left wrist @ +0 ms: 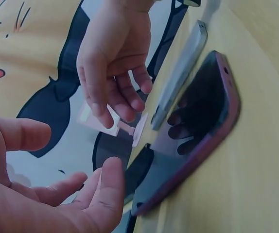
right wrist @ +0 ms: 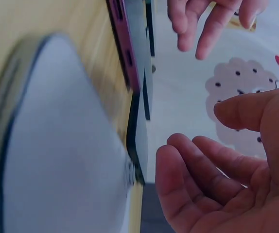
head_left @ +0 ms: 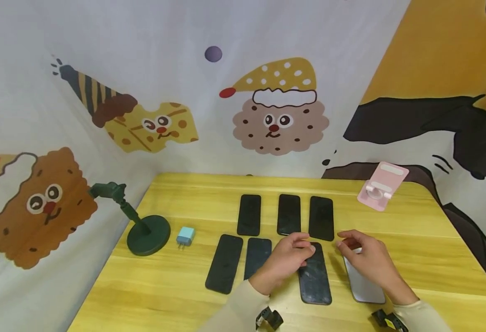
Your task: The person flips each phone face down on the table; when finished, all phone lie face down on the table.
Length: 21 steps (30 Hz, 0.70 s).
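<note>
My left hand hovers over the upper end of a dark phone, its fingers loosely bent with nothing between them. This phone has a purplish edge, and its glossy screen mirrors fingers in the left wrist view. To the right, my right hand is held over a silver phone lying with its pale back up and a camera bump at one end. A gap shows between the right thumb and the curved fingers, which hold nothing. Left of the left hand lies another dark phone, partly covered by that hand.
Three black phones lie in a back row on the wooden table. Another black phone lies front left. A blue charger plug and a green stand are at left, a pink phone stand back right.
</note>
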### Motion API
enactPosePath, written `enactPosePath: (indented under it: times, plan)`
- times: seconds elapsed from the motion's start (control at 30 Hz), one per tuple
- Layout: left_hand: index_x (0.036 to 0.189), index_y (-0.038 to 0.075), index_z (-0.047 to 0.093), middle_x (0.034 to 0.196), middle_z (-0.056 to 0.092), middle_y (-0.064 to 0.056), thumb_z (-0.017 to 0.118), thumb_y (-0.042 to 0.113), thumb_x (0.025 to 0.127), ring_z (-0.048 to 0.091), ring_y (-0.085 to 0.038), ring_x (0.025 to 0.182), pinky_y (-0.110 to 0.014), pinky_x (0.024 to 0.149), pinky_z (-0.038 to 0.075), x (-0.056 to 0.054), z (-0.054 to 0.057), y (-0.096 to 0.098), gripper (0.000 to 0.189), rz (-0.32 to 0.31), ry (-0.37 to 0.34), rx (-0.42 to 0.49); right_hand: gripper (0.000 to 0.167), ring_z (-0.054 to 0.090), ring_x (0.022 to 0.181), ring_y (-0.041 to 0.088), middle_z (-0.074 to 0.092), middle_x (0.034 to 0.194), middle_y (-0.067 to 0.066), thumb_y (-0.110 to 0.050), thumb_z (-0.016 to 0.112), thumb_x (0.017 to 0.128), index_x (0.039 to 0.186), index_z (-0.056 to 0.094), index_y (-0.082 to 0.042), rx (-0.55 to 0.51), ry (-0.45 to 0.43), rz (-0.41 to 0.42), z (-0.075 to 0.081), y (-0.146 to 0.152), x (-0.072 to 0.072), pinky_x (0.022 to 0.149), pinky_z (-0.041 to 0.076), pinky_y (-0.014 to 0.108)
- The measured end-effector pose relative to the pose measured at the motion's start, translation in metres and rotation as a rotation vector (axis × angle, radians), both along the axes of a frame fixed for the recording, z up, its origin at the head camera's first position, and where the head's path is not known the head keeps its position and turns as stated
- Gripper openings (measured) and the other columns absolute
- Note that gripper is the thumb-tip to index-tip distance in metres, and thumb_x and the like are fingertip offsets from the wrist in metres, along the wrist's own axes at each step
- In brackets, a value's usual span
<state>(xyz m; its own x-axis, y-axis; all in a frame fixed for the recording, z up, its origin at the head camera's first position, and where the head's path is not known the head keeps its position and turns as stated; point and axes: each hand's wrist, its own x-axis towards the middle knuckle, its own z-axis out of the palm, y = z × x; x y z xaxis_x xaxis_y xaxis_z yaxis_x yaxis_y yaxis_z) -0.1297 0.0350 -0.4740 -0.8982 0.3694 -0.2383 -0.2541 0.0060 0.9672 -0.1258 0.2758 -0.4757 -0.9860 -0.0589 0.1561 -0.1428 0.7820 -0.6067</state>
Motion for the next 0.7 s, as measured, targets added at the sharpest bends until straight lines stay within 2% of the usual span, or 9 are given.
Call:
enactPosePath:
  times: [0.2, 0.3, 0.47, 0.57, 0.7]
  plan:
    - [0.150, 0.004, 0.055, 0.144, 0.061, -0.020, 0.069, 0.020, 0.103, 0.067, -0.020, 0.118, -0.045, 0.095, 0.059, 0.002, -0.003, -0.018, 0.052, -0.028, 0.008, -0.025, 0.030, 0.071, 0.080, 0.010, 0.077, 0.095, -0.002, -0.026, 0.076, 0.100, 0.124, 0.073, -0.008, -0.048, -0.053, 0.018, -0.003, -0.013, 0.007, 0.059, 0.054, 0.024]
    - [0.150, 0.006, 0.056, 0.145, 0.061, -0.020, 0.069, 0.023, 0.103, 0.069, -0.024, 0.115, -0.046, 0.095, 0.059, 0.004, -0.005, -0.027, 0.052, -0.027, 0.024, -0.094, 0.034, 0.072, 0.085, 0.013, 0.077, 0.104, 0.003, -0.025, 0.076, 0.100, 0.127, 0.071, -0.005, -0.097, -0.117, 0.023, -0.006, -0.019, 0.012, 0.062, 0.057, 0.024]
    - [0.150, 0.010, 0.056, 0.144, 0.062, -0.017, 0.071, 0.026, 0.102, 0.073, -0.029, 0.104, -0.045, 0.092, 0.059, 0.005, -0.008, -0.037, 0.053, -0.037, 0.021, -0.165, 0.042, 0.074, 0.088, 0.016, 0.074, 0.120, 0.014, -0.022, 0.074, 0.101, 0.136, 0.063, -0.001, -0.256, -0.256, 0.041, -0.010, -0.026, 0.021, 0.063, 0.062, 0.027]
    - [0.152, 0.006, 0.053, 0.138, 0.067, -0.016, 0.072, 0.024, 0.101, 0.073, -0.027, 0.103, -0.045, 0.092, 0.060, 0.005, -0.010, -0.038, 0.057, -0.050, -0.004, -0.131, 0.045, 0.074, 0.090, 0.016, 0.072, 0.123, 0.017, -0.022, 0.074, 0.101, 0.139, 0.061, 0.000, -0.317, -0.308, 0.042, -0.014, -0.029, 0.024, 0.065, 0.063, 0.029]
    - [0.154, -0.001, 0.046, 0.130, 0.070, -0.013, 0.071, 0.020, 0.100, 0.071, -0.022, 0.101, -0.043, 0.091, 0.062, 0.007, -0.013, -0.036, 0.063, -0.064, -0.078, -0.043, 0.047, 0.074, 0.094, 0.017, 0.070, 0.127, 0.019, -0.022, 0.074, 0.101, 0.141, 0.059, -0.001, -0.354, -0.358, 0.031, -0.017, -0.032, 0.027, 0.064, 0.064, 0.029]
